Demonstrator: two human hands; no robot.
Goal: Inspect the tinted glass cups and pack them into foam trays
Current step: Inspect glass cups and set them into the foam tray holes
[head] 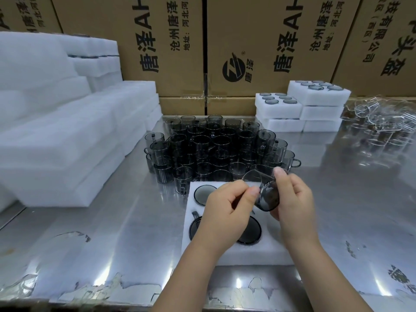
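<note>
Steel table (108, 233): cups (213, 149), foam trays (265, 248)

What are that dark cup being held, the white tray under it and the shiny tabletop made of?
Held cup: seemingly grey-tinted glass, glossy; it is see-through with bright glints. Tray: white foam, matte, soft-looking, with cut round pockets. Tabletop: probably stainless steel, since it mirrors the lights; a protective film seems to peel along its near edge.

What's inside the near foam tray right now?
Three cups sit in the tray: back left, front left, front middle. The left hand and right hand, gripping the held cup, cover the other pockets.
</note>
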